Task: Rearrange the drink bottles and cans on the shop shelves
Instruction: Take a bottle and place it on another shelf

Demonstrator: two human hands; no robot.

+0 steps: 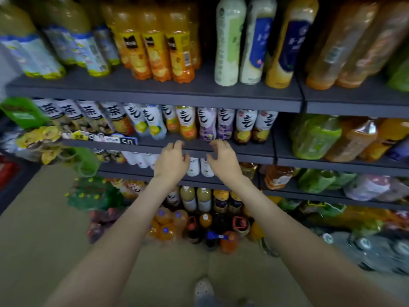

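Left hand (171,159): hovering empty at the shelf (247,155) edge, fingers half-curled.
Right hand (223,159): hovering alongside, also gripping nothing.
Bottles (207,125): standing just above both hands; likely full, stiff and slick, so gripping mid-body looks best.
Count: eight white-labelled, sitting in flavour pairs; four tea bottles (73,111) leaning leftward.

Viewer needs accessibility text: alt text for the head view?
The left hand and right hand reach empty, fingers half curled, toward the front edge of a dark shelf holding a row of small white-labelled bottles. Larger juice bottles stand on the shelf above; more drinks sit below.
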